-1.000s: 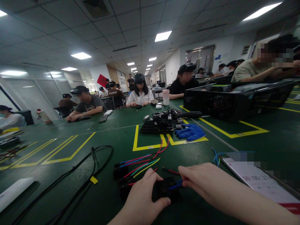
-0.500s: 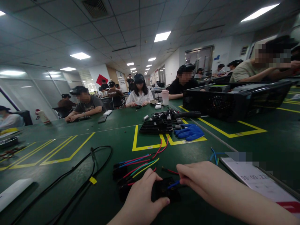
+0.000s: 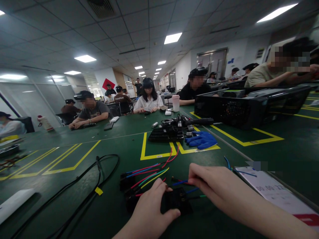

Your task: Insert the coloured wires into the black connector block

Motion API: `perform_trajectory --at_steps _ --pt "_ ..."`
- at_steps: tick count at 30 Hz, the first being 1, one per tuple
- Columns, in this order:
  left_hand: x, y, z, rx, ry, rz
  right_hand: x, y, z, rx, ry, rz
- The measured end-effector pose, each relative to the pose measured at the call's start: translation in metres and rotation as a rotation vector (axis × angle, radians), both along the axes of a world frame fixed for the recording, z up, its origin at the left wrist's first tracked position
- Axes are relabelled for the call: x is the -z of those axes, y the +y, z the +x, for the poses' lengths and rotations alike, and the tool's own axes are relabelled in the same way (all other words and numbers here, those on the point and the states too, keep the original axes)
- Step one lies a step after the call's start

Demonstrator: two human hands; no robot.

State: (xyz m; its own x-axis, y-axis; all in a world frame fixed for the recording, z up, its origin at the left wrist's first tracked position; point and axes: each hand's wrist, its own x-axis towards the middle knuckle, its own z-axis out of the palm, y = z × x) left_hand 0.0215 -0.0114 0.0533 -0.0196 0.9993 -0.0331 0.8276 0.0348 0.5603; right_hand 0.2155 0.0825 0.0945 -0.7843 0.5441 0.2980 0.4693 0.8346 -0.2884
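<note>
My left hand [image 3: 151,207] is closed around a small black block [image 3: 175,199] with metal terminals, steadying it on the green table. In my right hand [image 3: 211,182], thumb and forefinger pinch a blue wire [image 3: 180,183] whose end sticks out to the left, above the block. Another blue wire [image 3: 192,191] and a green wire [image 3: 202,196] run from the block's right side, under my right hand. Just left of the block lie similar black parts [image 3: 127,183] with red, blue, green and yellow wires; my left hand partly covers them.
A phone [image 3: 269,189] showing a timer lies at the right. Black cables [image 3: 96,176] loop at the left. Farther back are a blue glove [image 3: 201,140], a pile of black parts [image 3: 165,134] and a black computer case [image 3: 249,108]. Several people sit around the tables.
My right hand has lifted slightly with the blue wire, whose end is now off the block. The blue and green wires at the block's right side show more. My left hand stays put.
</note>
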Motion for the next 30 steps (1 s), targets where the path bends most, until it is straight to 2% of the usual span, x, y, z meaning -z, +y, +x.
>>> perform_trajectory --at_steps 3,7,11,14,18,21,30 --pt "0.0 0.0 -0.001 -0.001 -0.004 -0.015 0.005 0.003 -0.002 0.059 0.02 0.025" --pt "-0.002 -0.001 0.0 0.008 0.015 -0.042 0.021 0.011 -0.005 0.165 0.04 0.064" --pt "-0.006 -0.003 0.001 0.009 0.051 -0.039 0.031 0.017 -0.007 0.129 0.074 0.079" --pt "-0.01 -0.005 0.003 0.021 0.087 -0.033 0.03 0.02 -0.007 0.087 0.158 0.141" --pt "-0.013 -0.006 0.003 0.05 0.107 -0.005 0.022 0.021 -0.005 0.057 0.361 0.35" --pt "-0.013 -0.006 0.002 0.069 0.115 0.022 0.02 0.02 -0.006 0.03 0.398 0.427" --pt "-0.011 -0.007 -0.001 0.146 0.193 0.032 0.043 0.036 -0.012 0.046 0.095 0.053"
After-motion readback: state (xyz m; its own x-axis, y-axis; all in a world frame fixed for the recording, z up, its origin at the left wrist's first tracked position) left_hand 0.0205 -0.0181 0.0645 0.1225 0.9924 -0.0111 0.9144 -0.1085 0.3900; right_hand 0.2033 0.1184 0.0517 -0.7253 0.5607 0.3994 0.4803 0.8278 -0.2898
